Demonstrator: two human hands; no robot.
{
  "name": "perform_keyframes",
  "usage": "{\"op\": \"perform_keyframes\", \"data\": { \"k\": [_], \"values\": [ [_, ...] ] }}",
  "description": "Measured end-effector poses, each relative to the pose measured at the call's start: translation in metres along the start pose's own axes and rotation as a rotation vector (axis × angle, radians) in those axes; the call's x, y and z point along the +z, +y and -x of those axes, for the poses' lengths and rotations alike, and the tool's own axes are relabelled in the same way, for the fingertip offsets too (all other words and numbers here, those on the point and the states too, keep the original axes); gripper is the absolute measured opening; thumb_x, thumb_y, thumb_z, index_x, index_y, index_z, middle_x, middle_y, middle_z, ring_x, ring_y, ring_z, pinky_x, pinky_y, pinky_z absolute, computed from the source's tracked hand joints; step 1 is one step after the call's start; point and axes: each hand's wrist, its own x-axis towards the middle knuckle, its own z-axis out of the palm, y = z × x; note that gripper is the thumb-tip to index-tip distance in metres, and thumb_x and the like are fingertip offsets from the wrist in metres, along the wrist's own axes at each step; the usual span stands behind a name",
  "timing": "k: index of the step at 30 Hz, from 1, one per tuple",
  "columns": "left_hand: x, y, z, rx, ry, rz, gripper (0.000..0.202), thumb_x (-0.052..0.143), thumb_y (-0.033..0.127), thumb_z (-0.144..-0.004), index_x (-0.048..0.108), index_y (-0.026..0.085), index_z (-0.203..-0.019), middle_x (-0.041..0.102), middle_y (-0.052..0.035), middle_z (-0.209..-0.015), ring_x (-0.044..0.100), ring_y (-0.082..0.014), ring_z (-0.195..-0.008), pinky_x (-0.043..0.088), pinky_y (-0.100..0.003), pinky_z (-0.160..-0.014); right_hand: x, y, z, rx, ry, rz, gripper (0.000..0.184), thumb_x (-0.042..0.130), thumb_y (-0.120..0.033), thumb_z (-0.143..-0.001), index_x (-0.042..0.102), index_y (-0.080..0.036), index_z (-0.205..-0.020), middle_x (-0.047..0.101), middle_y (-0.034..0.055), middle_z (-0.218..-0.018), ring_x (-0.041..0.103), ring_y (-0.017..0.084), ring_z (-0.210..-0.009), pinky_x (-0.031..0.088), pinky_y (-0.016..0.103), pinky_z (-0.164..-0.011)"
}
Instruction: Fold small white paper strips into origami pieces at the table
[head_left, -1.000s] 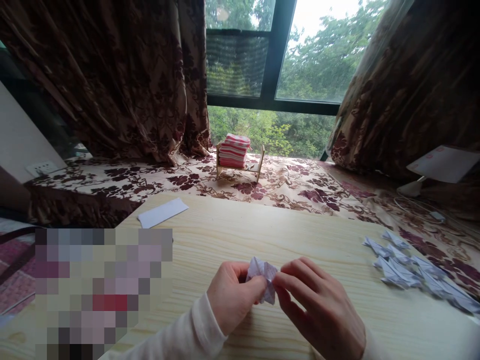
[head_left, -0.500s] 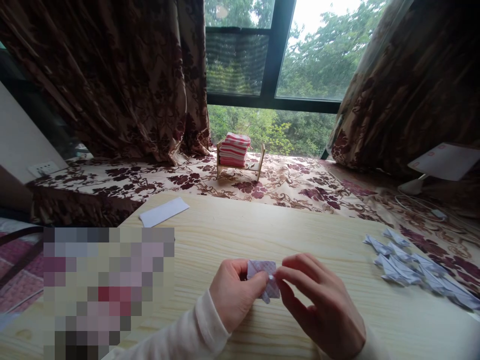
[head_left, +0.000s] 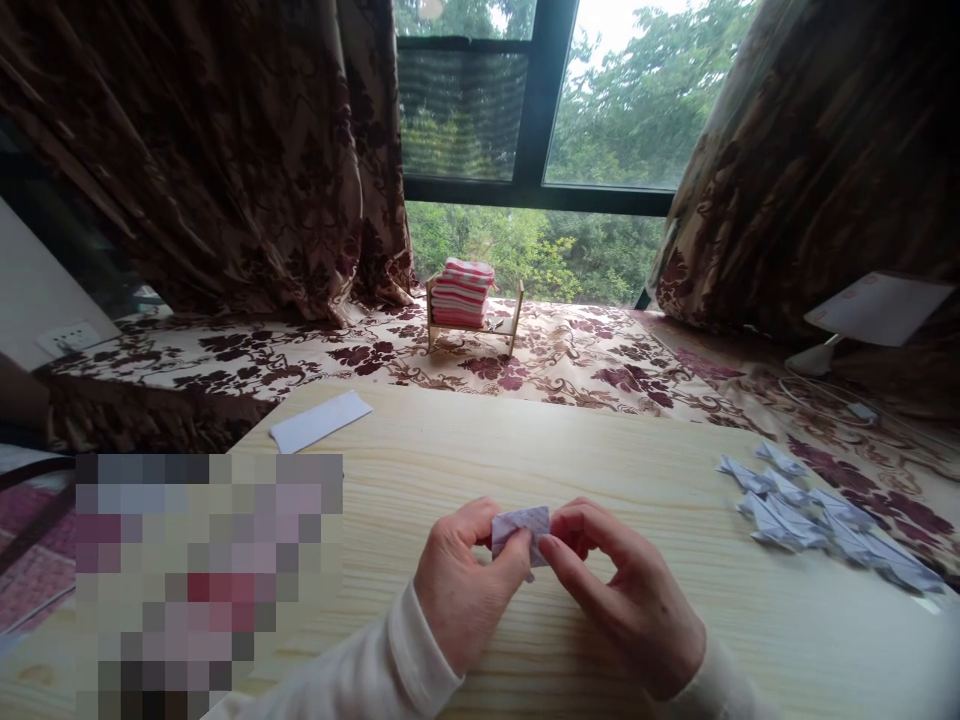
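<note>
A small folded piece of patterned white paper [head_left: 516, 520] is held above the wooden table. My left hand [head_left: 466, 590] grips its left side, thumb pressed across the front and fingers behind. At the paper's right edge, my right hand [head_left: 634, 595] is closed in a pinch, with the thumb in front and the index finger at the upper corner. A small tip of paper sticks out below. Several folded paper pieces [head_left: 787, 525] lie in a loose cluster at the table's right side.
A flat white paper strip [head_left: 321, 421] lies near the far left edge of the table [head_left: 420, 440]. Beyond it, on a floral cloth, stands a small wooden rack [head_left: 517, 320] with striped pink-and-white cloths [head_left: 461, 293]. A white lamp [head_left: 877, 305] is at the right. Pixelation hides the left front.
My right thumb has come up against the paper's right edge, and the fingers have closed in. The paper has tilted slightly. The whole view has shifted a little.
</note>
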Motion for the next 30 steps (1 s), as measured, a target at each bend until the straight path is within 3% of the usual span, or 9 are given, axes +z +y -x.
{"op": "perform_keyframes", "data": {
  "k": [7, 15, 20, 26, 30],
  "values": [
    [0.0018, 0.0, 0.0007, -0.034, -0.022, 0.036, 0.017, 0.054, 0.023, -0.074, 0.06, 0.014, -0.061, 0.054, -0.0015, -0.06, 0.051, -0.0142, -0.06, 0.043, -0.025, -0.057, 0.0003, 0.0034, 0.0017, 0.049, -0.03, -0.033, 0.021, 0.048, -0.028, -0.088, 0.058, -0.018, -0.072, 0.057, 0.0015, -0.064, 0.053, 0.013, -0.059, 0.046, 0.025, -0.054],
    [0.0018, 0.0029, 0.0076, -0.069, -0.086, 0.079, 0.019, 0.052, 0.023, -0.075, 0.048, 0.017, -0.057, 0.046, 0.0024, -0.052, 0.045, -0.0103, -0.051, 0.039, -0.021, -0.049, 0.0047, -0.0018, 0.0055, 0.01, -0.038, -0.053, 0.022, 0.042, -0.026, -0.09, 0.051, -0.018, -0.072, 0.049, 0.0001, -0.065, 0.049, 0.013, -0.059, 0.044, 0.024, -0.054],
    [0.0033, 0.0007, 0.0031, -0.14, -0.143, 0.258, 0.016, 0.054, 0.027, -0.073, 0.057, 0.012, -0.068, 0.051, -0.0004, -0.058, 0.046, -0.0115, -0.055, 0.042, -0.024, -0.053, 0.0019, -0.0004, 0.003, 0.056, -0.05, -0.117, 0.025, 0.042, -0.029, -0.091, 0.053, -0.018, -0.071, 0.05, 0.0, -0.065, 0.05, 0.013, -0.059, 0.044, 0.024, -0.055],
    [0.0, 0.0017, 0.0005, -0.12, -0.168, 0.325, 0.02, 0.053, 0.03, -0.074, 0.061, 0.012, -0.07, 0.057, -0.0028, -0.063, 0.051, -0.0144, -0.062, 0.044, -0.025, -0.059, 0.0008, 0.0036, 0.0016, 0.031, 0.012, -0.101, 0.026, 0.043, -0.028, -0.091, 0.053, -0.018, -0.069, 0.051, 0.0, -0.064, 0.05, 0.012, -0.059, 0.043, 0.022, -0.055],
    [0.001, -0.0009, 0.0019, -0.146, -0.163, 0.272, 0.021, 0.057, 0.032, -0.074, 0.06, 0.012, -0.07, 0.055, -0.0016, -0.062, 0.048, -0.013, -0.059, 0.042, -0.024, -0.056, 0.0024, 0.0078, 0.0051, 0.033, -0.006, -0.107, 0.024, 0.045, -0.028, -0.091, 0.054, -0.018, -0.071, 0.053, 0.0005, -0.066, 0.052, 0.012, -0.062, 0.043, 0.021, -0.059]
  ]
}}
